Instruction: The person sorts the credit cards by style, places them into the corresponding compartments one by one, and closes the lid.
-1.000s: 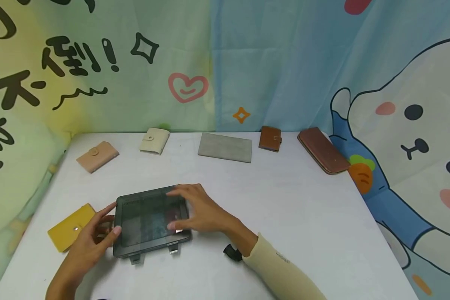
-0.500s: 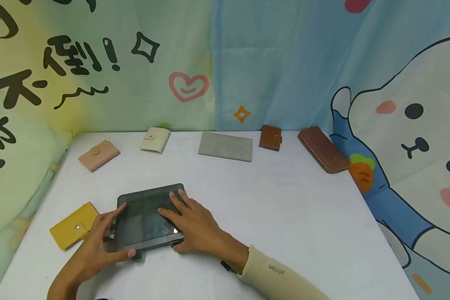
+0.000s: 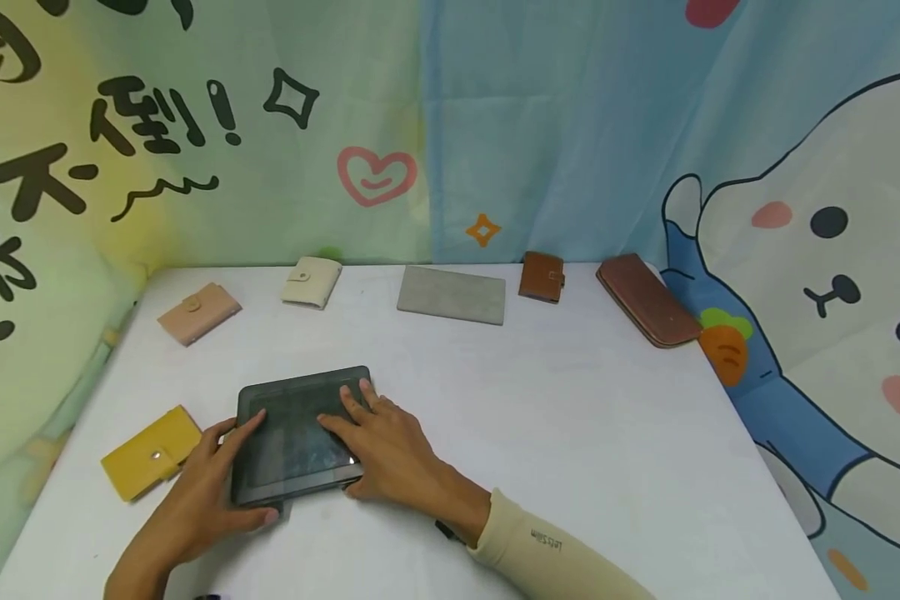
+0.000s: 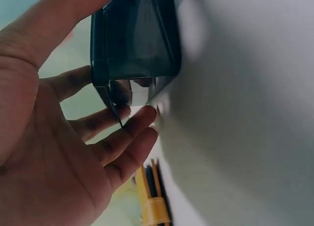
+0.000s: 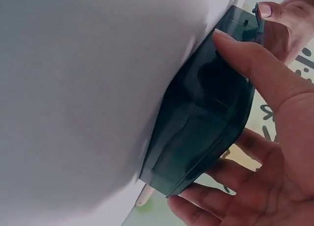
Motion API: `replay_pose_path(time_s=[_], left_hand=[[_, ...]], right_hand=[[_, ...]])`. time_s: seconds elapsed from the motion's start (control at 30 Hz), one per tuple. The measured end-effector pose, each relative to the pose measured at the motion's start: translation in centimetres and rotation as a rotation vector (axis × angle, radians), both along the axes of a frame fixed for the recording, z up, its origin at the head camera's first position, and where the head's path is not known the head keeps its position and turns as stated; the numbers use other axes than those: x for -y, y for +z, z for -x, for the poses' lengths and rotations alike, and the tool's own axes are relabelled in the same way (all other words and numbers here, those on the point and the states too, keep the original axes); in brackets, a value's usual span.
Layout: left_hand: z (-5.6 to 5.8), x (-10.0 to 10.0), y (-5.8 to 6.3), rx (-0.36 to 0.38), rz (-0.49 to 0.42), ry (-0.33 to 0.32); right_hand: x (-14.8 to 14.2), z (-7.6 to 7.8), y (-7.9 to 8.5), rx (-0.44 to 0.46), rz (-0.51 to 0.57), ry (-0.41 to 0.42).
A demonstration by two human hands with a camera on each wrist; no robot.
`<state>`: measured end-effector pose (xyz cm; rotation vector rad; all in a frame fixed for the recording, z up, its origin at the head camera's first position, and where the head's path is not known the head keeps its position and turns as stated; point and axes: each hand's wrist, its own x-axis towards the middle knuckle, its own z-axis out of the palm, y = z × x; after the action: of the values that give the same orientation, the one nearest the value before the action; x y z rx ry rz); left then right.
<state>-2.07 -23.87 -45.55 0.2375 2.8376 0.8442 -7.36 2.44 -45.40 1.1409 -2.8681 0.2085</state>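
Observation:
A dark translucent plastic case (image 3: 300, 454) with its lid down lies at the table's left front. My left hand (image 3: 202, 492) holds its left end, the index finger on the lid and the thumb at the front edge. In the left wrist view the other fingers lie around the case's end (image 4: 140, 44), by a shiny clasp-like part. My right hand (image 3: 397, 446) spreads over the lid's right side. Its thumb rests on the front wall of the case (image 5: 196, 108) in the right wrist view, fingers across the lid. The case's contents cannot be made out.
A yellow wallet (image 3: 146, 454) lies left of the case, close to my left hand. Along the back are a pink-beige wallet (image 3: 198, 314), a cream wallet (image 3: 312, 282), a grey flat wallet (image 3: 452, 295), a small brown wallet (image 3: 542, 277) and a long brown wallet (image 3: 647, 300).
My right hand has come down onto the lid, its thumb reaching the front edge. My left hand has shifted from the case's side to its lid and front corner. The wallets stay put.

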Motion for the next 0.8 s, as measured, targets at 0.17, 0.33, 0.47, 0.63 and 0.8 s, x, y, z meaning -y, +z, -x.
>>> replay_pose_path(time_s=[0.17,0.33,0.47,0.63,0.8], left_hand=[[1.0,-0.4,0.4,-0.052,0.104,-0.038],[2.0,-1.2,0.3,-0.150,0.227,-0.069],[2.4,-1.7,0.1,-0.245,0.324,-0.091],[3.2,-2.1,-0.3,-0.344,0.396,-0.129],[4.0,-2.4,-0.5,-0.410,0.431,-0.167]], right_hand=[[-0.2,0.5,0.0,-0.008,0.020,-0.027],[-0.4,1.1,-0.3,0.007,0.031,-0.057],[-0.8,1.5,-0.5,0.021,0.039,-0.074],[-1.3,1.7,-0.2,0.030,0.062,-0.086],[-1.6,1.7,-0.1,0.052,0.057,-0.112]])
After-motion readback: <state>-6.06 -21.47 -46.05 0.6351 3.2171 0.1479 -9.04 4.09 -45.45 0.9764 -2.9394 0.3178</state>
